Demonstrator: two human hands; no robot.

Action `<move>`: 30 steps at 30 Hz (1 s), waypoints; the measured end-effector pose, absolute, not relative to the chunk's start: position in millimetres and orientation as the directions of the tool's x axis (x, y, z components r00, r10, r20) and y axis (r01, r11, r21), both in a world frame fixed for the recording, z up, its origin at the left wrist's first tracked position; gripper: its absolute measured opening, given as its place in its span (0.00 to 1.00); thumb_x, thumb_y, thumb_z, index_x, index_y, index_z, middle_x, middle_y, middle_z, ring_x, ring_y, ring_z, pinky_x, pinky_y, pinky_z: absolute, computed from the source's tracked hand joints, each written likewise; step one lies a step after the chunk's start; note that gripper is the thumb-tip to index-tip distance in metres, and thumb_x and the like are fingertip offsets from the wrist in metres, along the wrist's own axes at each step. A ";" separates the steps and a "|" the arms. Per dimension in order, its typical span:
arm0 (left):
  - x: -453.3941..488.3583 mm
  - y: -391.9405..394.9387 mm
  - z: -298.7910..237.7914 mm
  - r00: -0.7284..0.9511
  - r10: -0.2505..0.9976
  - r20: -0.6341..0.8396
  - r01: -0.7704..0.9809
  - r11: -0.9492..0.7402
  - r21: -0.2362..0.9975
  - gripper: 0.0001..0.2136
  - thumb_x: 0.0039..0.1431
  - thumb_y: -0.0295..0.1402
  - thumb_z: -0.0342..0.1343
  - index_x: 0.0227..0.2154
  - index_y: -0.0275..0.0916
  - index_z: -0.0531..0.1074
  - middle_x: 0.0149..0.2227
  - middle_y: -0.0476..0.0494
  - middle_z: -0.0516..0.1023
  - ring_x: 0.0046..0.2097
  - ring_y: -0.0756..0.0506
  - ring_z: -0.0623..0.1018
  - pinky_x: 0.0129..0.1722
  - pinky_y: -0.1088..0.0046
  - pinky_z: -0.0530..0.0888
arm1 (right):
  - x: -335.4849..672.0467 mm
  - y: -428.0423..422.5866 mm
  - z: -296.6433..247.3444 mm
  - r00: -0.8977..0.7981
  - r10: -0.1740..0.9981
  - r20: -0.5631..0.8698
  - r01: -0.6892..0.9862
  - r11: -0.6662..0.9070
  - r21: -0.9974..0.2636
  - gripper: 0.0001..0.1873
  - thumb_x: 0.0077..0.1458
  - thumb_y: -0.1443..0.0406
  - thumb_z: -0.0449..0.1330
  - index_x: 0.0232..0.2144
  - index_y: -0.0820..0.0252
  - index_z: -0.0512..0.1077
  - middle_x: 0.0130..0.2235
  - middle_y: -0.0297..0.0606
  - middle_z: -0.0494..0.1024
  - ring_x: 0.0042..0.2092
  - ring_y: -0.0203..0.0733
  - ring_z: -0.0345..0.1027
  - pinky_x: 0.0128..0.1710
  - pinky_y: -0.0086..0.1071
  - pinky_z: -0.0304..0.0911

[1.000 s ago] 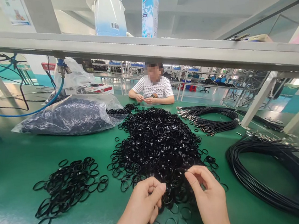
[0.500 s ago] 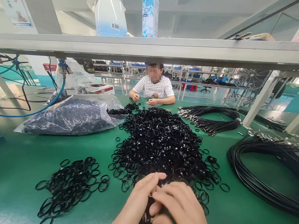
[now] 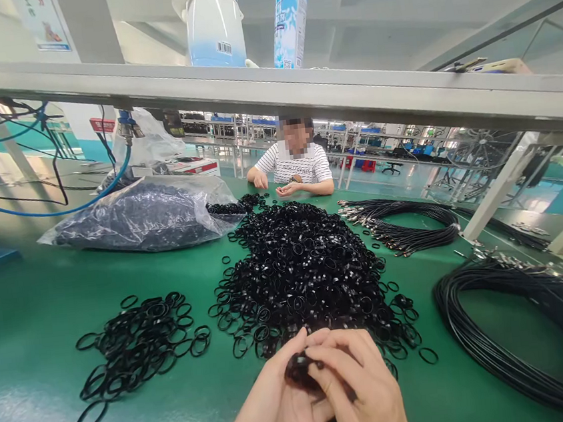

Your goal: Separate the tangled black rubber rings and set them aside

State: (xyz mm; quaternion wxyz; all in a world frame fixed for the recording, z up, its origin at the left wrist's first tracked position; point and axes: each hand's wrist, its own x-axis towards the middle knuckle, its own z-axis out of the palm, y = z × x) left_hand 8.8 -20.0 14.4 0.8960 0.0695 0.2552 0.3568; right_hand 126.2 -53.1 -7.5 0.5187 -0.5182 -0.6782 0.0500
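Note:
My left hand point(image 3: 276, 399) and my right hand point(image 3: 363, 387) meet at the near edge of the green table point(image 3: 22, 332). Both pinch a small bunch of black rubber rings point(image 3: 301, 368) held between their fingertips. Just beyond them lies a big heap of black rings point(image 3: 302, 269). A smaller, flatter pile of black rings point(image 3: 139, 343) lies to the left of my hands.
A clear plastic bag of black parts point(image 3: 136, 216) lies at the back left. Coils of black cable point(image 3: 514, 321) lie at the right, with another cable bundle point(image 3: 404, 225) behind. A person in a striped shirt point(image 3: 297, 166) sits across the table. Bottles point(image 3: 214, 20) stand on the overhead shelf.
A second ago my hands were apart over the heap's near edge. They came together, gathered rings, and now hold the bunch slightly higher.

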 end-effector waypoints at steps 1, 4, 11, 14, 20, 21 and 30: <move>8.5 -20.2 14.2 0.619 0.670 -0.410 -0.590 0.741 0.321 0.09 0.57 0.34 0.56 0.35 0.32 0.74 0.35 0.41 0.77 0.35 0.48 0.77 0.40 0.70 0.76 | 128.4 -52.5 -7.4 0.111 0.791 0.602 0.606 0.427 -0.672 0.10 0.56 0.68 0.55 0.35 0.51 0.76 0.35 0.36 0.76 0.39 0.43 0.66 0.37 0.35 0.65; 7.1 -18.9 14.6 0.577 0.680 -0.452 -0.549 0.733 0.401 0.10 0.55 0.36 0.58 0.32 0.32 0.75 0.31 0.43 0.76 0.35 0.47 0.77 0.35 0.71 0.76 | 135.5 -50.2 -6.7 0.205 0.876 0.437 0.492 0.294 -0.819 0.10 0.57 0.65 0.54 0.35 0.50 0.75 0.35 0.34 0.77 0.38 0.40 0.69 0.37 0.31 0.65; 3.3 -15.2 10.6 0.593 0.709 -0.382 -0.425 0.678 0.600 0.12 0.55 0.39 0.58 0.36 0.35 0.74 0.34 0.43 0.74 0.31 0.51 0.73 0.22 0.82 0.68 | 143.9 -46.3 -10.7 0.225 0.896 0.384 0.531 0.218 -0.819 0.11 0.53 0.63 0.58 0.39 0.52 0.75 0.36 0.34 0.78 0.36 0.40 0.71 0.36 0.29 0.67; 2.4 -13.3 5.6 0.558 0.767 -0.318 -0.380 0.576 0.724 0.07 0.52 0.33 0.61 0.32 0.34 0.74 0.29 0.48 0.70 0.25 0.57 0.66 0.17 0.86 0.57 | 146.8 -45.5 -13.3 0.242 0.908 0.343 0.500 0.186 -0.846 0.12 0.53 0.62 0.58 0.41 0.54 0.74 0.33 0.34 0.77 0.34 0.38 0.71 0.35 0.28 0.68; 0.7 -8.8 2.1 0.473 0.826 -0.306 -0.375 0.503 0.779 0.09 0.53 0.36 0.60 0.28 0.34 0.71 0.26 0.51 0.65 0.21 0.60 0.58 0.15 0.85 0.47 | 151.2 -45.0 -14.3 0.347 0.889 0.299 0.419 0.138 -0.897 0.13 0.53 0.59 0.58 0.38 0.58 0.73 0.36 0.39 0.78 0.36 0.42 0.72 0.35 0.30 0.68; 0.0 -7.9 2.4 0.447 0.839 -0.310 -0.374 0.490 0.787 0.09 0.53 0.36 0.60 0.29 0.35 0.71 0.26 0.52 0.64 0.21 0.60 0.57 0.15 0.85 0.46 | 151.9 -45.0 -14.0 0.359 0.888 0.288 0.410 0.127 -0.903 0.13 0.53 0.58 0.57 0.38 0.58 0.73 0.37 0.39 0.77 0.37 0.43 0.71 0.36 0.31 0.68; -3.7 -3.2 9.2 0.423 0.850 -0.315 -0.267 0.449 0.853 0.12 0.54 0.41 0.57 0.31 0.36 0.71 0.24 0.54 0.65 0.18 0.61 0.52 0.15 0.82 0.40 | 164.3 -42.9 -20.2 0.214 0.885 0.413 0.601 0.214 -0.770 0.20 0.51 0.73 0.49 0.43 0.53 0.72 0.49 0.39 0.70 0.51 0.45 0.64 0.48 0.40 0.63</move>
